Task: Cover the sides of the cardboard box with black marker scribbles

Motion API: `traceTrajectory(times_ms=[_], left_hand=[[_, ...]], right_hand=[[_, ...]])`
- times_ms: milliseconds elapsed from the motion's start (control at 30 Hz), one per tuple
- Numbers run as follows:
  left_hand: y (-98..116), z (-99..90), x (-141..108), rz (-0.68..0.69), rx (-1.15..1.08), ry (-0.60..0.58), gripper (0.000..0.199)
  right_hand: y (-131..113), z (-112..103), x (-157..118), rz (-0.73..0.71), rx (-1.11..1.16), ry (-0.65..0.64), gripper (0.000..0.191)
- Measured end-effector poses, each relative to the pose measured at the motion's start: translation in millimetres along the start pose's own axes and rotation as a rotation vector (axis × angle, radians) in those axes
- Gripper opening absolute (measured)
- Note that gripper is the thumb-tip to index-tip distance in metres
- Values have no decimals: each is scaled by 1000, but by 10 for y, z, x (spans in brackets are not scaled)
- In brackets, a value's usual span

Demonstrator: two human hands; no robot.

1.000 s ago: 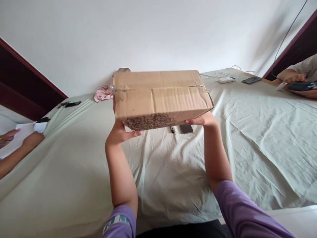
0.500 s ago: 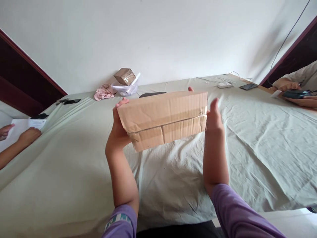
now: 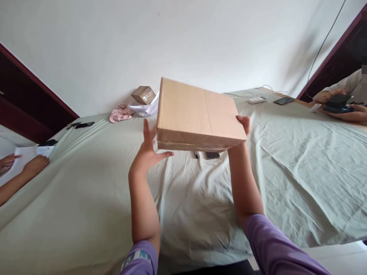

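Observation:
A brown cardboard box [image 3: 197,112] is held up above the cloth-covered table, tilted, with a broad plain face and a taped lower side showing. My right hand [image 3: 243,124] grips its right edge, thumb on the face and the other fingers hidden behind. At the lower left corner my left hand [image 3: 147,149] is spread, fingers apart and slightly blurred, with the thumb just under the box. Whether the left fingers touch the cardboard I cannot tell. Below the box, a dark flat object [image 3: 212,155] and a black pen-like item [image 3: 196,154] lie partly hidden on the cloth.
Against the wall are a smaller taped box [image 3: 143,94], a plastic bag [image 3: 146,110] and a pink cloth [image 3: 120,114]. A phone [image 3: 283,100] and white power strip [image 3: 256,100] lie back right. Other people's hands hold paper [image 3: 25,158] at left and a dark device [image 3: 338,104] at right.
The box has been turned so its broad face shows instead of the seamed side. My left hand has loosened and spread at its corner; my right hand now grips the right edge.

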State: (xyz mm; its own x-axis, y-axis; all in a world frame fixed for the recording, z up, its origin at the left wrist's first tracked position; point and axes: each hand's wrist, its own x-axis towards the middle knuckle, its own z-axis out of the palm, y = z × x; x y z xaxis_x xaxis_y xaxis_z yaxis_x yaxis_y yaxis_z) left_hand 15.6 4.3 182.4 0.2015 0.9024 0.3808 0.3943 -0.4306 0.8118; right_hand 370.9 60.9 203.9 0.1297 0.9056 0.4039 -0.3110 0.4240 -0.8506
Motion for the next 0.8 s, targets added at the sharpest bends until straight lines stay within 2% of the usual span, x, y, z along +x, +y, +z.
traceTrajectory(times_ms=[67, 100, 133, 167, 233, 333, 400, 467, 533, 600, 667, 733, 800], left_hand=[[-62, -28, 4, -184, -184, -292, 159], [-82, -25, 12, -214, -275, -398, 159], [-88, -6, 23, -204, -368, -436, 155], [-76, 30, 35, -165, -454, -401, 150], [1, 146, 55, -82, -590, -207, 137], [198, 356, 54, -73, -719, 34, 129], [322, 455, 35, -48, -761, 145, 124], [395, 489, 18, 5, -770, 253, 111], [388, 448, 8, 55, -745, 341, 100], [294, 345, -3, 108, -685, 385, 96], [137, 210, -30, 164, -597, 365, 93], [-32, 84, -79, 191, -485, 276, 86], [-159, -5, -136, 189, -363, 193, 78]], right_hand=[[37, 193, -76, -21, 126, 26, 72], [72, 302, -131, -57, 165, 46, 76], [114, 409, -192, -106, 176, 63, 81], [162, 507, -255, -168, 156, 71, 86], [258, 655, -369, -291, 65, 57, 98], [361, 736, -453, -396, -34, 19, 114], [390, 707, -437, -443, -84, 42, 120], [385, 623, -374, -500, -166, 56, 126], [342, 489, -292, -541, -258, -39, 123], [268, 333, -219, -521, -313, -256, 107], [185, 200, -173, -448, -357, -489, 103], [120, 134, -159, -367, -412, -658, 122], [93, 143, -166, -334, -473, -746, 141]])
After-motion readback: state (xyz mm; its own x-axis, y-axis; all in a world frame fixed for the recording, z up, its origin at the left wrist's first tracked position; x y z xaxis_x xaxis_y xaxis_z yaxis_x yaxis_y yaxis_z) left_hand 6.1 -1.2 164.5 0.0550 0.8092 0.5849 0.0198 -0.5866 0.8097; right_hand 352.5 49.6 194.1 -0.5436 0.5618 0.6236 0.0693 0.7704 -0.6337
